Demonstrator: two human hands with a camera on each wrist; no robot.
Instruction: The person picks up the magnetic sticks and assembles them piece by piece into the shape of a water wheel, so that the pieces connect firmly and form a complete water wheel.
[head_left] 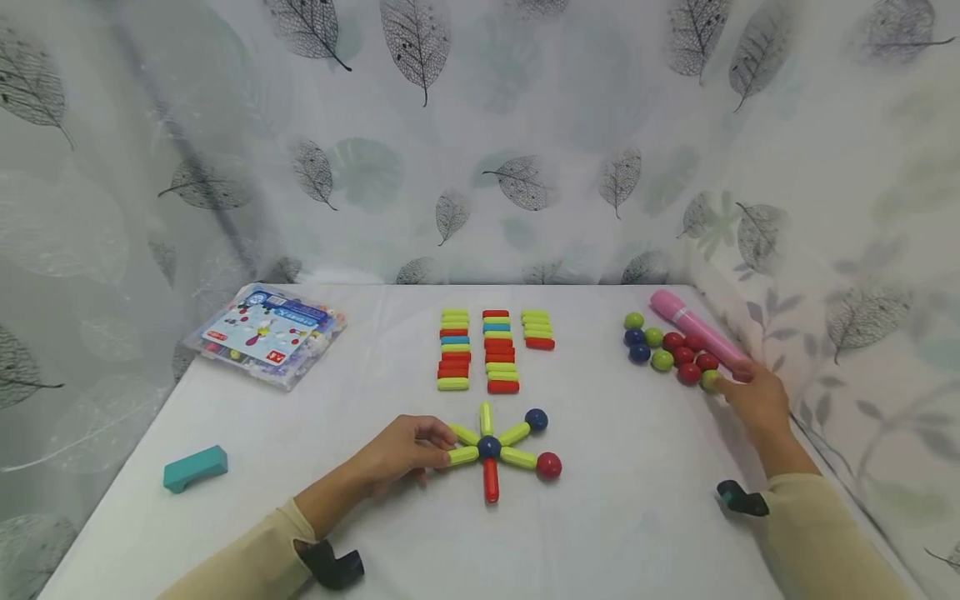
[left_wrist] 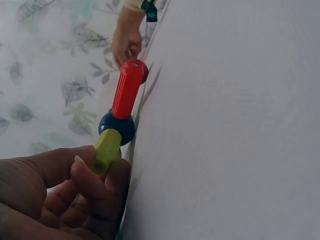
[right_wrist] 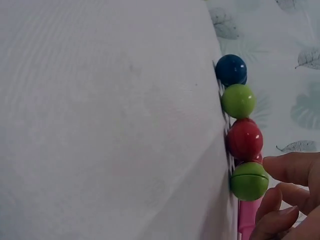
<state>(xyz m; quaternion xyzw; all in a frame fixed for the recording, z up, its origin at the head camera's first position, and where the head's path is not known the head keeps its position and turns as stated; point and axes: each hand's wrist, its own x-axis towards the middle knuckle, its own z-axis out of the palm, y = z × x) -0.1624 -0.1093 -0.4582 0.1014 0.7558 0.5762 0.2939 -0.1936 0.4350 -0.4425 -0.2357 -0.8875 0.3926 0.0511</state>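
Observation:
My left hand (head_left: 401, 450) pinches the end of a yellow-green rod (left_wrist: 107, 145) between thumb and fingers. That rod belongs to a star-shaped figure around a dark blue ball (head_left: 489, 448), with more yellow-green rods and one red rod (head_left: 491, 482) reaching outward. Two of its rods end in balls, one blue (head_left: 536, 419) and one red (head_left: 549, 466). Over on the right, the thumb and fingers of my right hand (head_left: 756, 402) pinch a green ball (right_wrist: 249, 181) at the near end of a cluster of red, green and blue balls (head_left: 684, 356).
Three columns of short rods (head_left: 454, 350) in yellow-green, red and blue lie behind the figure. A pink tube (head_left: 693, 329) lies beside the balls. At the left are a clear plastic case (head_left: 266, 333) with a printed cover and a teal block (head_left: 195, 468). Leaf-patterned curtains border the white table.

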